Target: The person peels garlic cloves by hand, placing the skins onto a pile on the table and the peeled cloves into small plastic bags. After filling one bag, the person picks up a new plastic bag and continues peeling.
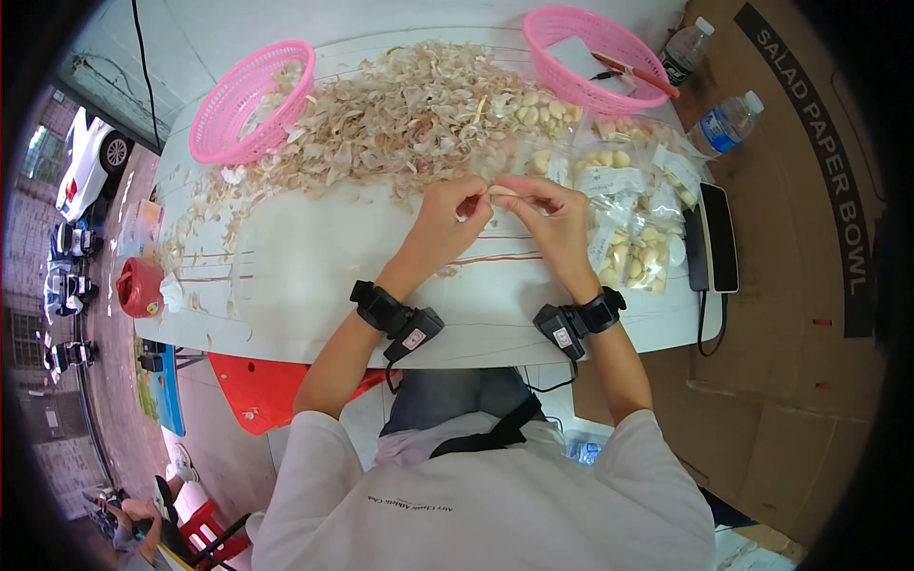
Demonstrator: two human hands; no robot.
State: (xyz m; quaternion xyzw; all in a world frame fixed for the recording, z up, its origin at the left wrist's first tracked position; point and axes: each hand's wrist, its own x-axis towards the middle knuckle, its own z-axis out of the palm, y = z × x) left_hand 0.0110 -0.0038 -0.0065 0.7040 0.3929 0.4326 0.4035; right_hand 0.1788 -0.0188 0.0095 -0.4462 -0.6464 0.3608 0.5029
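Between the fingertips of both hands, above the near edge of a heap of papery garlic skins (409, 114), is a small pale garlic clove (503, 193). My left hand (446, 226) pinches it from the left, thumb and forefinger together. From the other side my right hand (554, 217) pinches it too, its fingers bent. Peeled cloves (540, 114) lie loose at the heap's right end. Just right of my right hand are clear bags of peeled garlic (636, 259), some with white labels.
Pink baskets stand at the back left (205, 128) and back right (543, 48) of the white table (314, 295). A phone (718, 238) and plastic bottles (728, 124) are at the right, beside a large cardboard box (790, 238). A red container (140, 287) sits at the left edge.
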